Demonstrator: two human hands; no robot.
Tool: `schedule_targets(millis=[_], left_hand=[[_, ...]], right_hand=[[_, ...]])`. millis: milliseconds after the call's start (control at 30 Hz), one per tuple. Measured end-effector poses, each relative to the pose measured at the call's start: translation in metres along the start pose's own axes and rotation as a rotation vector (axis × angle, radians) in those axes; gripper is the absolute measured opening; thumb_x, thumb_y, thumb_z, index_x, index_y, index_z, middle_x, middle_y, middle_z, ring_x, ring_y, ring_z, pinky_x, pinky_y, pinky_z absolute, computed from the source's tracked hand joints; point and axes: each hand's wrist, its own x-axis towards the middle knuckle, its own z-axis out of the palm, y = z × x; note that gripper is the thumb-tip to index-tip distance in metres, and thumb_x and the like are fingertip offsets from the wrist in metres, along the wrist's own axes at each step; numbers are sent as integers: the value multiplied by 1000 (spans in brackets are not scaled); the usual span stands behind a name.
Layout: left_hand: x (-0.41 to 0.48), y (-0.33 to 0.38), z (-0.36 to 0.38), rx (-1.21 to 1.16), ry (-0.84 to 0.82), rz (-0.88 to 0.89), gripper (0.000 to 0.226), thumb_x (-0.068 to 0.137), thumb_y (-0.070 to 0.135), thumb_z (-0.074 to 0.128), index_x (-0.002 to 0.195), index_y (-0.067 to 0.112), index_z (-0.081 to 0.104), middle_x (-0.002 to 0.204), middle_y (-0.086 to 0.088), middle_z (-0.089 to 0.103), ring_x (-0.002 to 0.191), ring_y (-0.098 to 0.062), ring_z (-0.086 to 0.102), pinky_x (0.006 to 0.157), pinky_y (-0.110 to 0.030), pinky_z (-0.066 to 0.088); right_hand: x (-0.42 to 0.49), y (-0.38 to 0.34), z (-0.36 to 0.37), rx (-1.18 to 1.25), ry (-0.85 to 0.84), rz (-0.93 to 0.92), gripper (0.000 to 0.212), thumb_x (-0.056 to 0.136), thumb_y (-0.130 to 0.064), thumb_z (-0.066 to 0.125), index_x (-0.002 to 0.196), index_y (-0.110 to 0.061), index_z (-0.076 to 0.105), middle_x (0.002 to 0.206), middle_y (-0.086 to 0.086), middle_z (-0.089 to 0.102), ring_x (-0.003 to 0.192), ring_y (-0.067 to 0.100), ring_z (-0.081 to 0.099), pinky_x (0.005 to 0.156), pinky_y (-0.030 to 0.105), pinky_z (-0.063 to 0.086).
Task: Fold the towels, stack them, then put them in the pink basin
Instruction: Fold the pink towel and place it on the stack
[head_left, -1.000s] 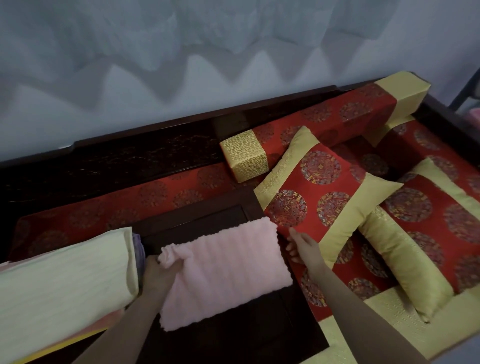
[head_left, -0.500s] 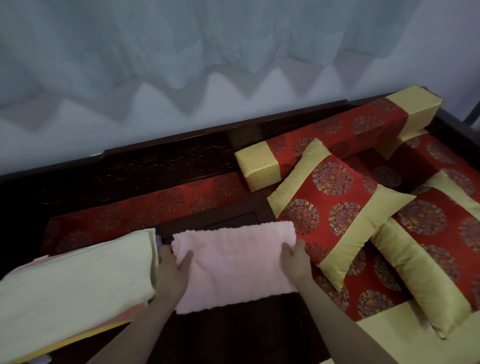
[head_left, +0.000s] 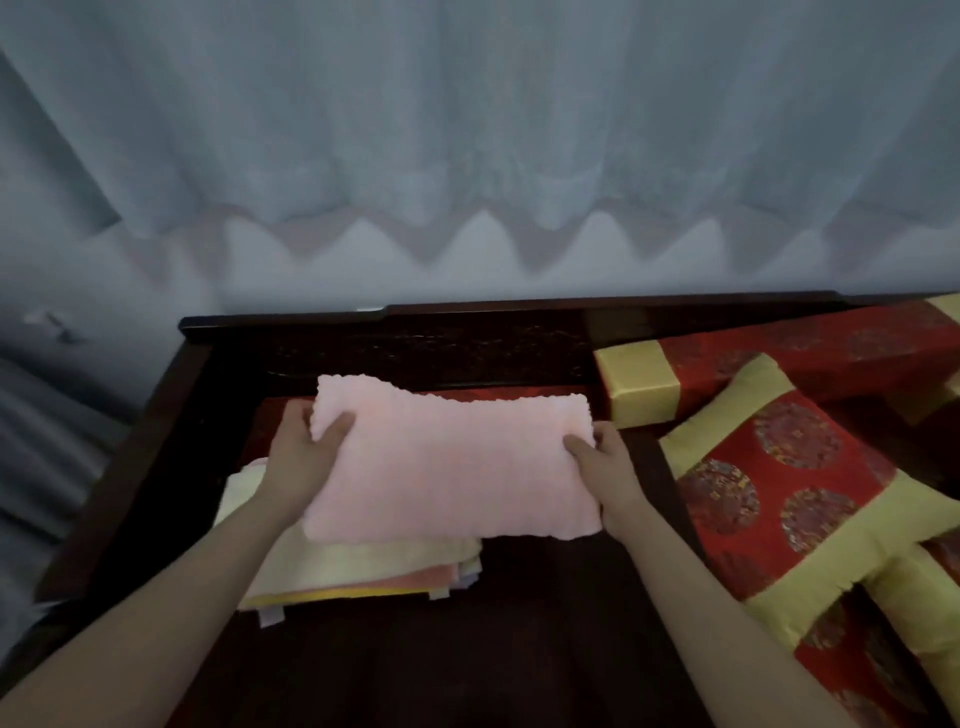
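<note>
We hold a folded pink towel (head_left: 452, 467) by its two short ends, a plush, nubbly rectangle with faint ribbing running across its pile and soft, bumpy edges. Our left hand (head_left: 306, 452) clamps the towel's left end, thumb pressed on top near the far corner and the other fingers tucked beneath the cloth; our right hand (head_left: 605, 467) grips the right end the same way, thumb on the upper surface and fingers hidden under it. The towel lies roughly level, its near edge overlapping a stack of folded towels (head_left: 363, 571) below, though we cannot tell whether it rests on the stack or hangs just above it. That stack shows a pale cream layer on top, then thin bands of peach, yellow and lilac at its near edge, with small fabric tags sticking out at the corners. The stack sits on a dark wooden surface (head_left: 519, 649), smooth and nearly black, bordered at the back by a carved dark wooden rail (head_left: 415, 348). To the right lie silky brocade cushions: a square red cushion (head_left: 779, 493) patterned with round medallions and framed by yellow-gold bands, and behind it a long box-shaped bolster (head_left: 727, 369) in the same red with a gold end. A pale, sheer curtain (head_left: 467, 130) hangs in soft vertical folds behind the rail, its hem scalloped.
</note>
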Motion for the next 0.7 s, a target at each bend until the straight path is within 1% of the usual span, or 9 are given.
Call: schedule_targets(millis=[100,167,267,300,367,433,500,600,700], left_hand=[[17,-29,-51,10,10,-27,32,88,31,62,105,9,47,86,2,51,75,-14,51,60,-29,40],[23,-51,-76,15,4,-67,33,88,33,63,106,10,47,88,0,54,77,-15,53,59,-28,42],[28,-91,-94,-9,3,-159,36,86,34,66,105,9,49,92,-3,57,84,-23,58,59,-30,44],[27,-104,-96,-21,2,-203,38,85,34,67,107,8,48,93,-4,57,87,-26,59,61,-32,46],[26,-129,-96,-38,-5,-284,46,84,31,69,114,4,47,101,-10,58,93,-31,59,72,-39,50],[24,-149,-92,-22,-23,-340,55,84,30,70,123,0,45,109,-13,54,96,-32,56,81,-43,48],[22,-161,-86,5,-15,-359,58,83,29,70,125,-1,44,115,-16,53,96,-28,51,84,-42,44],[20,-165,-77,36,-1,-333,58,85,29,68,127,-2,43,124,-21,52,106,-34,52,86,-39,40],[22,-160,-78,88,-29,-343,62,87,31,66,132,-1,39,128,-21,50,114,-40,51,86,-40,41]], right_hand=[[-10,-11,44,74,-113,56,12,91,-13,54,102,-9,52,93,5,57,81,17,57,64,32,48],[-16,-9,71,57,-159,59,9,92,-13,55,100,-10,52,97,8,59,83,19,58,71,37,51],[-21,6,110,-69,-167,28,18,94,-16,54,110,-13,48,98,1,55,84,13,56,70,30,51],[-21,15,122,-129,-163,17,24,94,-17,54,116,-12,47,101,1,55,88,14,56,74,31,52],[-22,30,138,-246,-151,2,31,93,-21,54,121,-10,45,110,6,56,95,19,57,82,36,51],[-24,43,145,-334,-127,-28,25,94,-21,53,114,-9,45,106,9,58,92,21,57,80,37,49],[-24,51,146,-387,-89,-43,16,94,-20,52,105,-13,42,99,9,59,89,24,59,79,39,49],[-22,56,147,-421,-63,-46,14,95,-19,51,103,-17,40,96,6,58,90,23,59,78,37,49],[-21,56,148,-447,-61,-48,16,94,-21,52,103,-17,39,93,2,56,85,19,57,71,32,45]])
